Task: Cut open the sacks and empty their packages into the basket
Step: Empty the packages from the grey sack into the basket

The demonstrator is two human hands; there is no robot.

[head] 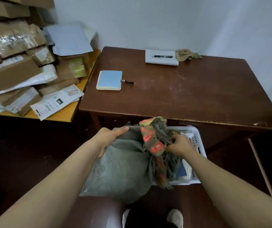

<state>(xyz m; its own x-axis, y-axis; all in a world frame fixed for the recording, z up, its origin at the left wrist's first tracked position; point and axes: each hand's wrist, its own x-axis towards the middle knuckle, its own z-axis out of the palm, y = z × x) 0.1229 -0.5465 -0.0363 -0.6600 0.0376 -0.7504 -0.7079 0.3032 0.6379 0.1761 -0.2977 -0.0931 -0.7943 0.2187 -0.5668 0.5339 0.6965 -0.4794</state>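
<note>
The grey sack (120, 170) leans right on the white basket (196, 137), its tied top (153, 142) over it, pinched by the nearer right hand (181, 145) (something shiny there, cannot tell what), while the left hand (110, 137) holds its left side.

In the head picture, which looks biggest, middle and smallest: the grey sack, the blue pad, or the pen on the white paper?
1. Sack, though it is nearest the camera.
2. Blue pad.
3. Pen.
</note>
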